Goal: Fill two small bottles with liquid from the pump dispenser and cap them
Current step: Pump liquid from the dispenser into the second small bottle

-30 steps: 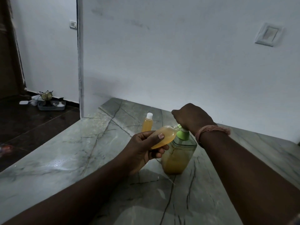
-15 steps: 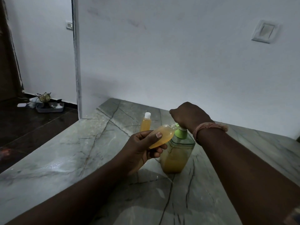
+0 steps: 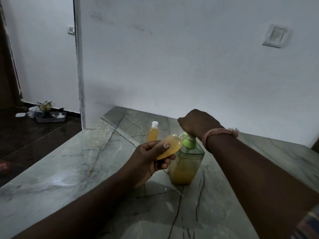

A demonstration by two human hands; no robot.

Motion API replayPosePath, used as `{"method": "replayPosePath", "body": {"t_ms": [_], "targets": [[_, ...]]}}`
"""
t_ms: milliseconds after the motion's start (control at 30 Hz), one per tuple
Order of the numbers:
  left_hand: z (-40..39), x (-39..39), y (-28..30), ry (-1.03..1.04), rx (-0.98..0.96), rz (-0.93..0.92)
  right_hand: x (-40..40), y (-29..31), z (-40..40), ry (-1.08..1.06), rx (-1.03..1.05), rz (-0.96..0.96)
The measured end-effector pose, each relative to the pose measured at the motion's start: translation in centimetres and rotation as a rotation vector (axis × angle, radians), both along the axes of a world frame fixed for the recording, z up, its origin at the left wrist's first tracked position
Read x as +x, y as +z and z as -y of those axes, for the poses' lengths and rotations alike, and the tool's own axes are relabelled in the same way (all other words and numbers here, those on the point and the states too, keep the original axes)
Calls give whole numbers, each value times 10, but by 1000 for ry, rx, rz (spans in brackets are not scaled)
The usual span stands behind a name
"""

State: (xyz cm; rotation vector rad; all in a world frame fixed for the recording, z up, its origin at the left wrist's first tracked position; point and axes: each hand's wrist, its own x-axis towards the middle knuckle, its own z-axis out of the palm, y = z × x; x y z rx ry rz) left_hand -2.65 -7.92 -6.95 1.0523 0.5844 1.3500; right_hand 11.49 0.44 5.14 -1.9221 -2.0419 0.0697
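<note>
Change: right hand [image 3: 196,124] sits a little higher over the pump than a second ago, and a white stem now shows under it; left hand and its bottle keep the same place
Floor, far left: a grey tray [image 3: 51,116] of small things lies on the dark floor by the wall; contents too small to tell
Capped bottle [image 3: 153,134]: stands upright on the table [image 3: 69,166] behind the left hand, white cap on, amber liquid inside
Left hand [image 3: 148,157]: fingers and thumb curled round the open bottle [image 3: 170,146]; it is held tilted, almost on its side, mouth against the green spout; amber liquid fills most of it
Pump dispenser [image 3: 185,163]: clear square body on the table, amber liquid in its lower part, green collar on top
Right hand: fist curled over the pump head, knuckles up; the grip under it is hidden; a pink thread band [image 3: 219,133] circles the wrist
Wall: a white switch plate [image 3: 274,36] at upper right
</note>
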Motion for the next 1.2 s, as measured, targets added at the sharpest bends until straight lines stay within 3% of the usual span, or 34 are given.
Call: {"method": "replayPosePath", "body": {"t_ms": [100, 267, 533, 767, 1000, 1200], "targets": [[0, -1, -2, -12, -5, 3, -2, 1, -1, 1, 69, 60], [-3, -1, -3, 1, -1, -1, 3, -14, -6, -23, 29, -162], [0, 0, -2, -2, 0, -6, 0, -3, -3, -8, -2, -39], [-4, 0, -2, 1, -3, -18, 2, -11, -5, -28, -11, -151], [0, 0, 0, 3, -19, -19, 0, -1, -1, 6, 0, -15], [-2, 0, -1, 1, 0, -24, 2, -9, -4, -32, 7, -126]]}}
